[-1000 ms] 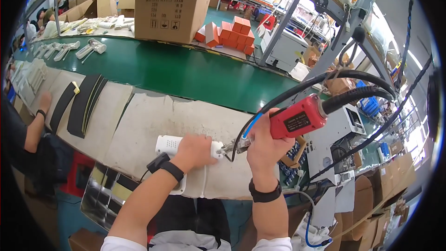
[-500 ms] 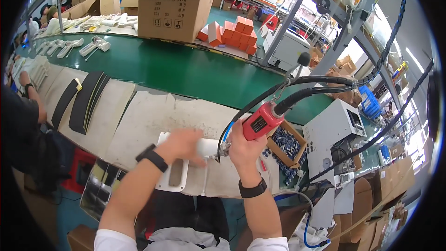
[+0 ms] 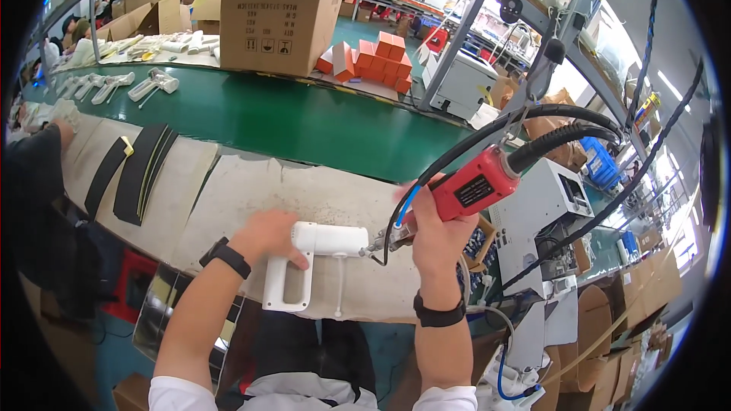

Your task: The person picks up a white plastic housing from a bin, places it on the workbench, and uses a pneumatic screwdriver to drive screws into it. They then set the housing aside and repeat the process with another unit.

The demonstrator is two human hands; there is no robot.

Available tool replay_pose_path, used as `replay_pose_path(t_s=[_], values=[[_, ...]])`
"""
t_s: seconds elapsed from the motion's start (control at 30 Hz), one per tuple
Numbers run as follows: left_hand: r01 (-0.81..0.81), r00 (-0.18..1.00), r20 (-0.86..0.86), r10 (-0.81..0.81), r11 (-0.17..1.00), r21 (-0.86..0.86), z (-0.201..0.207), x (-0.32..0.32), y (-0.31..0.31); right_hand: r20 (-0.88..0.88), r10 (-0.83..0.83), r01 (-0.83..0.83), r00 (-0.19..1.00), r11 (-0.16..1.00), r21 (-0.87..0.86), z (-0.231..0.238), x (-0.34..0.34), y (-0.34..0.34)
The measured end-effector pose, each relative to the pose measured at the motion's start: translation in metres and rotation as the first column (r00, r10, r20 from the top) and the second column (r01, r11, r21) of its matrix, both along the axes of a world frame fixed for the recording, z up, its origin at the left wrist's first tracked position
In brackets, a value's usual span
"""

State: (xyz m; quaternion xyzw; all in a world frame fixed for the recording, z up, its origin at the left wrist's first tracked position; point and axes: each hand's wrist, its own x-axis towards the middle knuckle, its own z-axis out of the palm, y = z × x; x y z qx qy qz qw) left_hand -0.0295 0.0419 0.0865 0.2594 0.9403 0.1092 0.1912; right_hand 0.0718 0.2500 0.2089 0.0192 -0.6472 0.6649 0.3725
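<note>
A white gun-shaped plastic housing (image 3: pixel 329 239) with a looped handle lies on the bench before me. A thin white stem with a knob at its end extends from it toward the bench's near edge. My left hand (image 3: pixel 268 237) grips the housing's upper left corner, thumb over the handle. In my right hand (image 3: pixel 442 237) is a red power screwdriver (image 3: pixel 481 186), tilted, with black and blue lines attached. Its metal tip is at the right end of the housing; whether they touch I cannot tell.
Black foam strips (image 3: pixel 142 171) lie to the left, near a co-worker's arm (image 3: pixel 38 160). A green conveyor belt (image 3: pixel 282 110) runs behind the bench, carrying more white housings (image 3: pixel 152 85). To the right are a box of small blue parts (image 3: pixel 478 247) and a white machine (image 3: pixel 537 217).
My right hand has moved right with the screwdriver, away from the middle of the housing. My left hand, blurred before, has shifted left onto the housing's corner. The co-worker's arm has moved.
</note>
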Motion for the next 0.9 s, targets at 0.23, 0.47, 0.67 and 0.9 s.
replay_pose_path(t_s=[0.23,0.47,0.67,0.9], values=[[-0.013,1.0,-0.003,0.013,0.998,0.065,-0.003,0.004,-0.003,0.006,0.021,-0.021,1.0,1.0,0.003,0.004,0.007,0.005],[-0.022,1.0,-0.017,0.023,0.998,0.054,0.0,0.007,-0.002,-0.007,-0.031,0.031,0.999,0.999,-0.032,0.006,0.006,0.005],[-0.038,0.999,-0.004,0.039,0.997,0.061,-0.003,0.007,-0.002,-0.054,-0.086,0.086,0.995,0.996,-0.02,0.014,0.007,0.008],[-0.046,0.999,-0.009,0.046,0.998,0.052,-0.002,0.005,-0.001,-0.059,-0.068,0.068,0.996,0.998,-0.009,-0.007,-0.011,0.002]])
